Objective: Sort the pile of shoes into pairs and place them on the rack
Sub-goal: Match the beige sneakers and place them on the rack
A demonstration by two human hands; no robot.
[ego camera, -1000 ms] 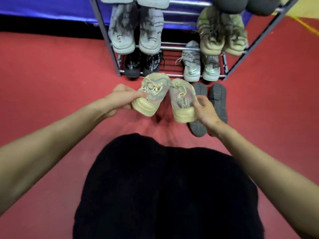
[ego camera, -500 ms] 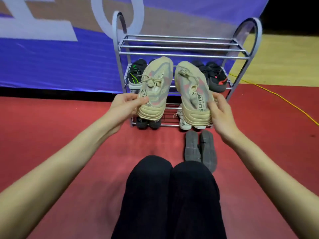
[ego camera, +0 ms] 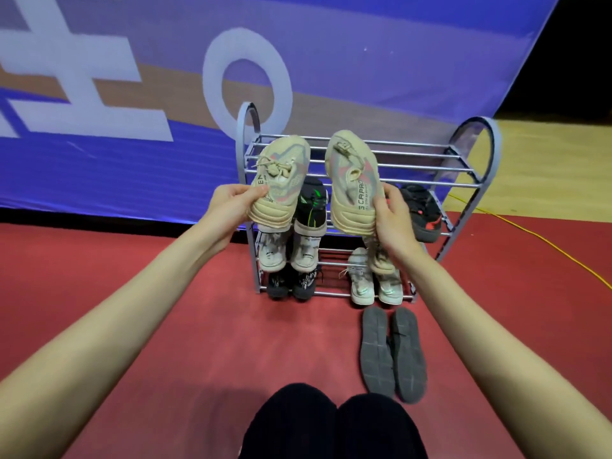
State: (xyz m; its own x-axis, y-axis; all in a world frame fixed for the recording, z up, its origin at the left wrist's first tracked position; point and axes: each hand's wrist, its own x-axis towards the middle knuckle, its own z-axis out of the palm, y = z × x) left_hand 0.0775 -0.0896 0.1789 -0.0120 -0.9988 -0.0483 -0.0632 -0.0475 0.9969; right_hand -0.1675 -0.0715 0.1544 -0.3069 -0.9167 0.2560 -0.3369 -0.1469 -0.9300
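My left hand (ego camera: 228,207) grips the heel of one beige sneaker (ego camera: 281,180), and my right hand (ego camera: 392,220) grips the heel of its matching beige sneaker (ego camera: 351,180). Both shoes are held toes-up in front of the silver rack (ego camera: 463,167), level with its bare top shelf. Lower shelves hold a black and green shoe (ego camera: 313,200), black and red shoes (ego camera: 422,213), white sneakers (ego camera: 288,251), small black shoes (ego camera: 291,283) and pale grey sneakers (ego camera: 374,283). A dark grey pair (ego camera: 392,352) lies sole-up on the floor before the rack.
The rack stands on red floor (ego camera: 132,276) against a blue banner (ego camera: 132,94). A yellow cable (ego camera: 546,240) runs across the floor at the right. My knees in black trousers (ego camera: 331,425) are at the bottom centre.
Both hands have lifted the beige pair from low near the bottom shelf up to the top shelf's height. The head view tilted upward, so the whole rack and banner show.
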